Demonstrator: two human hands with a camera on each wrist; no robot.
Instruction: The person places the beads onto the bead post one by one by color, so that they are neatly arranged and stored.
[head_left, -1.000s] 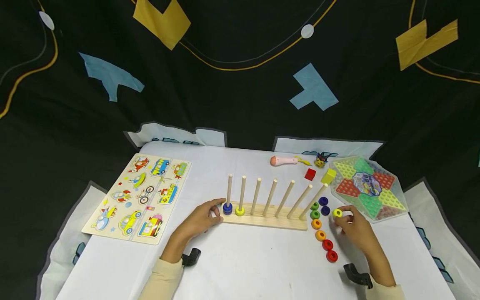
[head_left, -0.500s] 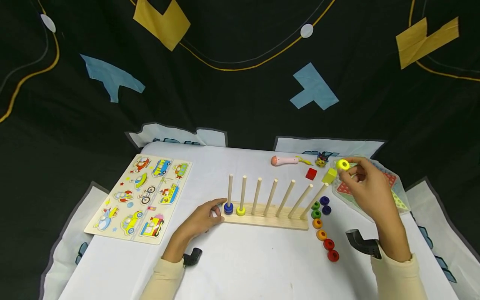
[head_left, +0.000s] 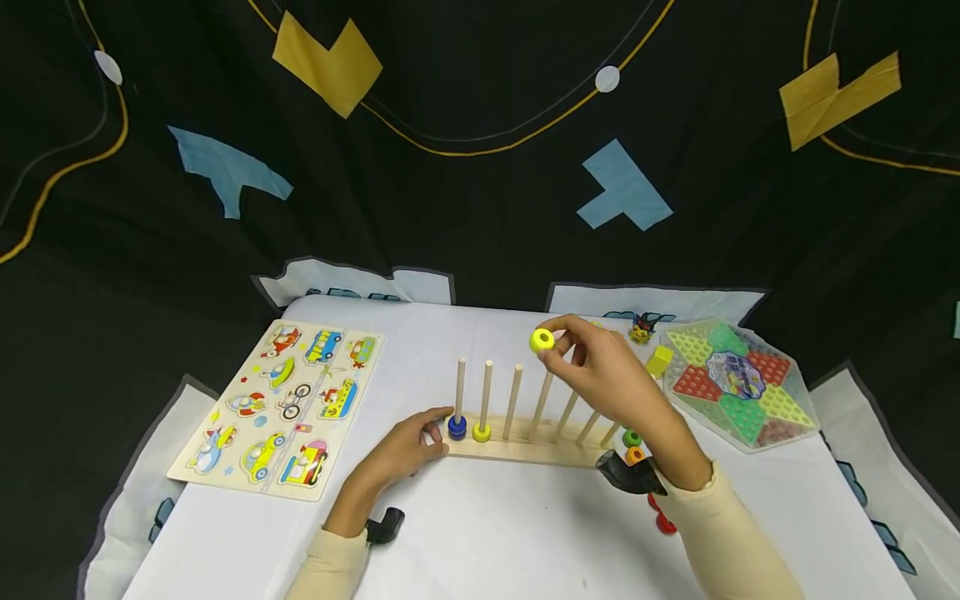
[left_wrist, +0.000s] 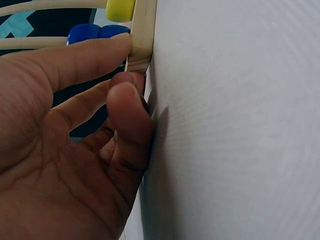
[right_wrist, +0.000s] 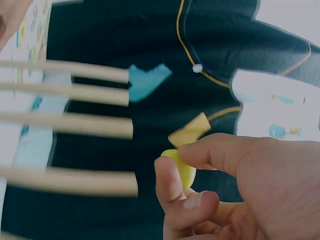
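Note:
My right hand [head_left: 603,371] pinches a yellow ring [head_left: 535,342] between thumb and fingers, holding it level with the peg tops, over the middle of a wooden peg board [head_left: 510,451]. In the right wrist view the yellow bead-like ring [right_wrist: 187,172] shows at the fingertips, with several peg ends to its left. Blue rings [head_left: 457,432] sit on the leftmost peg and another yellow ring [head_left: 482,433] on the second. At the board's left end, my left hand [head_left: 405,450] grips the base, its fingertips against the wood [left_wrist: 142,37] in the left wrist view.
Green [head_left: 632,438], orange [head_left: 634,456] and red rings [head_left: 666,524] lie right of the board, partly hidden by my right arm. A picture puzzle [head_left: 277,408] lies left. At the right are a star-patterned game box [head_left: 738,375], a yellow block [head_left: 659,362] and a small figure [head_left: 641,329].
My right hand has lifted the yellow ring from the right side of the table and carried it left over the pegs. The left hand stays at the board's end.

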